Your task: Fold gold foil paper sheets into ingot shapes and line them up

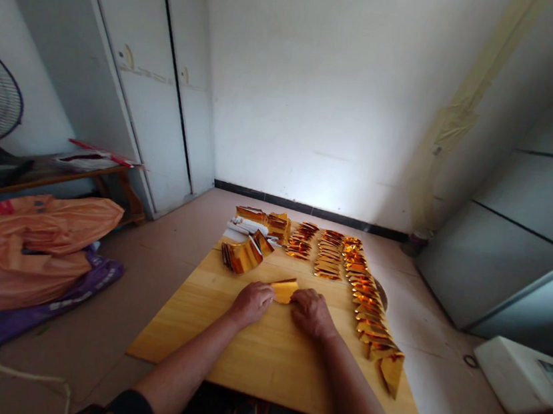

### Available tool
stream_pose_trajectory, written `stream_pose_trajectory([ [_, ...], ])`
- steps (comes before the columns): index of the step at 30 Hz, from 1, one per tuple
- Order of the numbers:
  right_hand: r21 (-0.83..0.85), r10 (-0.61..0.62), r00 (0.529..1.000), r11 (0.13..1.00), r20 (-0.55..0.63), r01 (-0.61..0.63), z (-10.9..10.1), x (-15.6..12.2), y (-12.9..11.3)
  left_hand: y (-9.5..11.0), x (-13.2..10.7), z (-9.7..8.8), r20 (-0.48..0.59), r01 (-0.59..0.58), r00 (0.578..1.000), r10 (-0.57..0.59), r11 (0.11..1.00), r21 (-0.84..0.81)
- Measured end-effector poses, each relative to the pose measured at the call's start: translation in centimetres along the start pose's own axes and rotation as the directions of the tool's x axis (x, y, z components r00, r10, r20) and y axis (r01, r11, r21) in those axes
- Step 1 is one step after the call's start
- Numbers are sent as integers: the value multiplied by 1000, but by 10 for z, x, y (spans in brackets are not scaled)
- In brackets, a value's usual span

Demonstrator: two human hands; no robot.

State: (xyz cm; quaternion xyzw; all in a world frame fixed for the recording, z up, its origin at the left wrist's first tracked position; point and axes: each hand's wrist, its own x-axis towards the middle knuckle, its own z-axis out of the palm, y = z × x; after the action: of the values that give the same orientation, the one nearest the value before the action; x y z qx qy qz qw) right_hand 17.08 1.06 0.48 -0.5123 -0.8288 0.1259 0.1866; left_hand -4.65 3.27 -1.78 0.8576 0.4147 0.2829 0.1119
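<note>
A sheet of gold foil paper point(285, 291) lies between my hands near the middle of the wooden board point(258, 352), its far edge raised and bent. My left hand point(252, 302) has its fingers closed on the sheet's left edge. At the right edge, my right hand point(312, 312) is closed on it as well, fingertips curled down. Just beyond my left hand sits a curved stack of gold foil sheets point(241, 255). Folded gold foil pieces stand in rows, one long row point(368, 305) along the board's right side and shorter ones point(330, 254) at the back.
White rolled paper point(250, 226) and more gold foil sheets point(279, 226) lie at the board's back left. An orange bag point(34, 244) and a purple bag point(50, 300) are on the floor at left. A white foam box point(520, 375) stands at right. Behind is a white wall point(329, 106).
</note>
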Motion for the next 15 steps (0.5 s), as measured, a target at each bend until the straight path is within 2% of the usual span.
stream_pose_trajectory([
  [4,-10,-25,999,1000,-47,25,3,1,1,-7,1,3,17,113,994,-111,989,-96],
  [8,12,-28,997,1000,-73,29,5,0,1,-7,4,0,51,129,991,-123,983,-130],
  [11,34,27,997,999,-73,-25,5,1,1,-6,6,-1,36,158,987,-154,978,-139],
  [15,119,179,978,979,-110,-166,9,7,3,-3,8,0,-47,232,970,-239,964,-129],
])
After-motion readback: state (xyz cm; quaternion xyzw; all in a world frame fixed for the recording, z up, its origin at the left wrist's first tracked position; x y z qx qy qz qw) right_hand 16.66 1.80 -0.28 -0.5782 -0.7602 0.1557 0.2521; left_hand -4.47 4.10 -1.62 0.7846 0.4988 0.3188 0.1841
